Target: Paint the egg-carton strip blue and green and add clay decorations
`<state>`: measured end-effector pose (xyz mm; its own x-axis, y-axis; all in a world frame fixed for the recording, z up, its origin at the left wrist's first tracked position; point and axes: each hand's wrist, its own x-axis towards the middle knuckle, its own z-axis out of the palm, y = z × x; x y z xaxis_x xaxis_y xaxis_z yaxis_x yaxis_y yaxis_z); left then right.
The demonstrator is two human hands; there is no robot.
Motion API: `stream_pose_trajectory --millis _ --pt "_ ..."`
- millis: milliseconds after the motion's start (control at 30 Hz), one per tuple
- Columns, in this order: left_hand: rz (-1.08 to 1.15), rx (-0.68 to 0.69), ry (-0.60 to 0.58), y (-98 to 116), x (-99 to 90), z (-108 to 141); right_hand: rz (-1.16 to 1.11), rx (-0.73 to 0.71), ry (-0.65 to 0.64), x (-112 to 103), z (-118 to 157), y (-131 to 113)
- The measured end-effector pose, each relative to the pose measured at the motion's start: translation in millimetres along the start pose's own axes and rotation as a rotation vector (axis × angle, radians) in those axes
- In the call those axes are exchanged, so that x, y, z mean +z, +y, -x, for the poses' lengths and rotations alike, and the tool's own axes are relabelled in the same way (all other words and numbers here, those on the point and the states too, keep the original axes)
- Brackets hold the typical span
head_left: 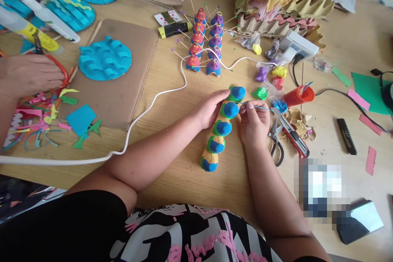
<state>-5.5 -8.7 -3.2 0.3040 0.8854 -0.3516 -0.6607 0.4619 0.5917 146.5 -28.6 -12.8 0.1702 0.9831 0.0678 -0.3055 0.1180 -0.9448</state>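
A strip of egg-carton bumps [222,128], with blue clay tops and green clay around them, lies slantwise before me. My left hand [211,108] grips its far end, thumb near the topmost bump and fingers partly hidden behind the strip. To the right, my right hand [254,123] pinches a thin blue stick [260,107] between thumb and fingers. The stick's tip reaches the gap between the two farthest bumps; exact contact is too small to tell. Beyond the strip stand red figures [196,39] and purple figures [215,43] with pins in them.
A white cable [156,95] crosses the table on the left. Scissors [276,141], a red cutter [291,133] and a red cup [299,95] lie right of my right hand. Another person's hand [33,71] holds orange-handled scissors beside paper scraps at left. Bagged clay [261,73] sits ahead.
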Motion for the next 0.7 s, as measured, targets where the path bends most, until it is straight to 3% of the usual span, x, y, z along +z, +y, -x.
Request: stream_pose_trajectory --millis 700 --pt "0.003 0.006 -0.032 -1.6 1.9 0.7 -0.061 0.073 -0.044 0.9 -0.5 0.8"
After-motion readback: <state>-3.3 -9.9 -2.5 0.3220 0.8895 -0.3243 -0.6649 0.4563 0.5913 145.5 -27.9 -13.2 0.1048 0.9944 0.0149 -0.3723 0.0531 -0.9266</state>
